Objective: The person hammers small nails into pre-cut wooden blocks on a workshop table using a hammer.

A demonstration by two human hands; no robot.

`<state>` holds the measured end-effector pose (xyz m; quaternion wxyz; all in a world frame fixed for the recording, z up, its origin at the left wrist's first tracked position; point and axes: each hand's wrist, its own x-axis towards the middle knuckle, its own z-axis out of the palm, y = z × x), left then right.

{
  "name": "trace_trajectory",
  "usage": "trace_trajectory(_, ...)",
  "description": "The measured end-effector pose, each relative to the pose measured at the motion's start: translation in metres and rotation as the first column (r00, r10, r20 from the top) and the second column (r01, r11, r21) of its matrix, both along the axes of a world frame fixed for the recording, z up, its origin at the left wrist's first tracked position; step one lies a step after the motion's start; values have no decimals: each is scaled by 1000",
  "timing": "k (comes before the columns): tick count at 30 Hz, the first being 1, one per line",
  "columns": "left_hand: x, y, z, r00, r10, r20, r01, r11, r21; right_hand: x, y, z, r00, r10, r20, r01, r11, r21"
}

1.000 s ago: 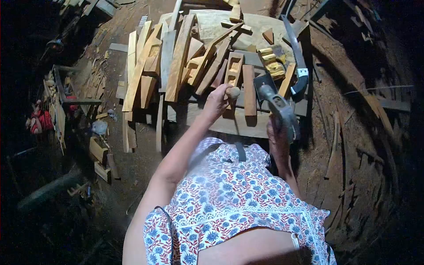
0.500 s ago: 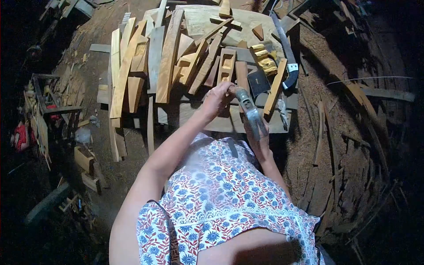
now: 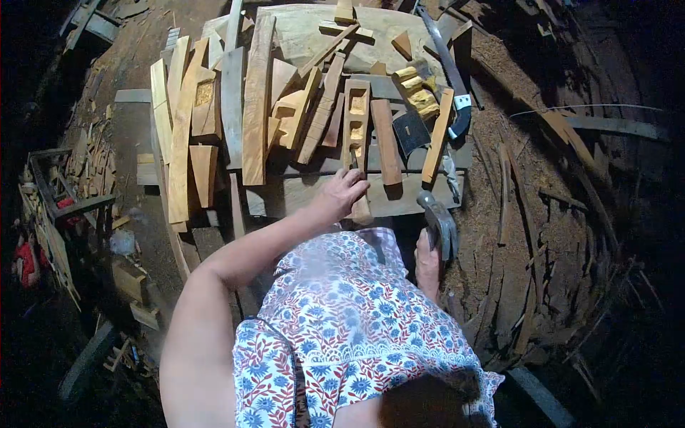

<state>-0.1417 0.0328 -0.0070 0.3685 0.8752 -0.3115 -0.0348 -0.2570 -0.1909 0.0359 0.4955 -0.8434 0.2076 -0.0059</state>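
1. One broad, pale wooden slab worktop (image 3: 392, 25), spread out ahead of the body under the lumber, probably as firm, level support.
2. Several long, yellow-brown wooden planks (image 3: 187, 135), laid side by side at the left, near ends toward the body, apparently out of the hands' way.
3. One long, grey-bladed handsaw with a black-and-white handle (image 3: 444, 63), laid along the right edge, handle nearest the body, likely for easy pick-up.
4. One yellow-brown rectangular wooden block with square recesses (image 3: 355, 121), laid lengthwise to the body, recesses upward, presumably to leave them open to a tool. Just beyond the left hand, near end partly hidden by it; ahead and to the left of the right hand, well apart from it.
5. One grey metal claw hammer (image 3: 442, 225), head up, near the worktop's front edge. Right hand (image 3: 427, 267) wrapped close below the head, perhaps for control.
6. One slim, dark-bladed chisel with a pale wooden handle (image 3: 361, 212), pinched narrowly in the left hand (image 3: 341, 194), handle end toward the body, blade toward the block's nearest recess, probably for aim; impossible to tell whether touching.
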Motion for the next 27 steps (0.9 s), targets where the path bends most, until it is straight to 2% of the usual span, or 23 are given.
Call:
trace_trajectory(3,12,-10,3,999,27,42,-25,999,-26,-1,0,-2,998,-53,38,52,999,16)
trace_trajectory(5,18,-19,9,990,-7,138,17,997,-72,5,7,8,943,-258,-210,301,930,211)
trace_trajectory(7,17,-30,-8,996,0,86,12,990,-140,16,9,14,937,-269,-221,322,912,254)
trace_trajectory(8,21,-34,-16,997,-47,60,58,979,-195,20,8,15,933,-281,-226,340,892,299)
trace_trajectory(9,24,-39,-22,995,-93,37,100,962,-253,20,4,16,934,-275,-229,336,895,294)
trace_trajectory(10,27,-47,-28,995,-64,78,87,939,-333,21,-2,19,921,-241,-307,317,920,230)
trace_trajectory(11,31,-51,-24,995,-59,79,82,940,-331,24,-6,19,900,-211,-381,293,940,172)
trace_trajectory(13,33,-56,-18,999,-17,46,35,909,-416,28,-12,15,898,-231,-373,306,939,156)
trace_trajectory(14,33,-60,-20,997,5,72,23,923,-384,27,-11,16,894,-237,-380,315,936,155)
trace_trajectory(20,35,-72,-24,992,97,77,-59,918,-393,40,-4,33,932,-309,-189,360,852,381)
trace_trajectory(25,35,-78,-25,992,110,55,-79,911,-405,42,-9,34,939,-298,-174,342,866,364)
trace_trajectory(27,36,-79,-28,988,98,118,-54,943,-327,44,-10,34,947,-282,-152,319,874,367)
